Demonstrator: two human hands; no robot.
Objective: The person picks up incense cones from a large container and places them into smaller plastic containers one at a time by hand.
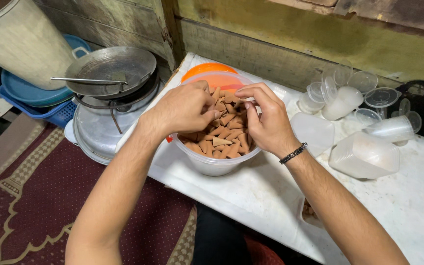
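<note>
Nearest me, both forearms run up from six o'clock over the white tabletop point(251, 196). My left hand point(182, 109) and right hand point(266, 120), the right wrist wearing a dark beaded bracelet point(293, 153), meet over the clear round plastic tub point(212, 164) at the table's near left edge. The tub is heaped with small brown cone-shaped pieces point(222, 132). Both hands have their fingertips curled down into the pile at about twelve o'clock of the tub, pinched on cones; I cannot tell how many each one grips.

I judge the cones light, stiff and brittle, loose enough to slide, so a gentle pinch across the sides suits them. The tub looks thin-walled and flexible; I would take it by the rim with both hands.

Behind it lies an orange plastic lid point(208, 68). At two o'clock, empty clear plastic cups and containers point(364, 154) lie scattered. At ten o'clock, off the table, a grey metal wok point(111, 66) sits on stacked pans.
</note>
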